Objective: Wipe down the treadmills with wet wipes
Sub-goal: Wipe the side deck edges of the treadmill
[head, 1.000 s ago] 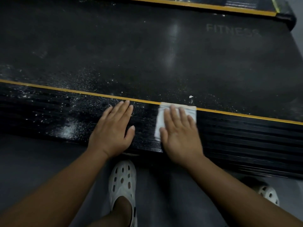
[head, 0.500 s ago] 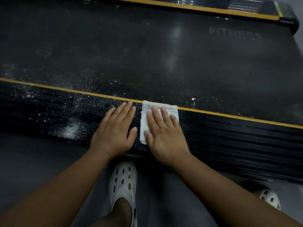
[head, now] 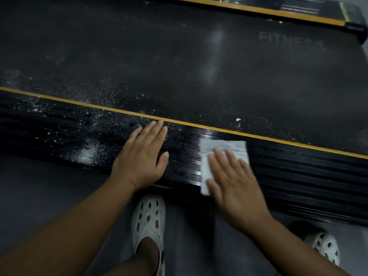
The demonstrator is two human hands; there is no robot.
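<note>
- Step in hand: wiping the side rail (head: 298, 176); right hand (head: 233, 184), fingers straight, presses the wet wipe (head: 223, 148); left hand (head: 143, 156) lies flat nearby.
- Next, probably: sweep left over dust (head: 87, 152).

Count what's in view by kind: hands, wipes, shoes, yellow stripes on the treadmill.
Bare hands: 2 (left hand, right hand)
White folded wet wipe: 1
White perforated clogs: 2
Yellow edge stripes: 2
Total: 7
</note>
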